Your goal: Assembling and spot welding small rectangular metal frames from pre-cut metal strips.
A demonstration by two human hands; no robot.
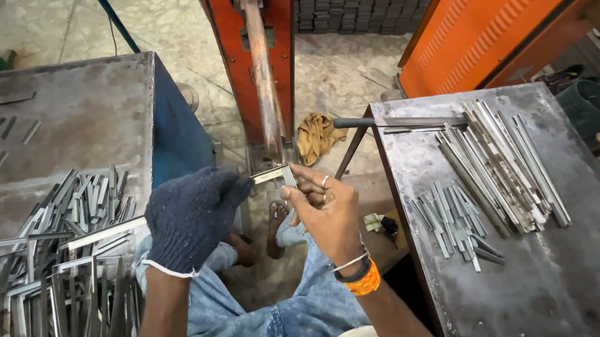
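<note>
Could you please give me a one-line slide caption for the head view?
Gloved left hand and bare right hand hold a metal strip at an orange machine.

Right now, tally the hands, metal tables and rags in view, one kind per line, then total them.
Hands: 2, gloved left hand and bare right hand
Metal tables: 2, left table and right table
Rags: 1, tan rag
Total: 5

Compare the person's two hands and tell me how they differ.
The left hand wears a dark blue knitted glove; the right hand is bare, with a ring and orange and metal bangles at the wrist. The left is closed around the small bent metal strip; the right pinches its end with fingertips. Both meet at that strip.
</note>
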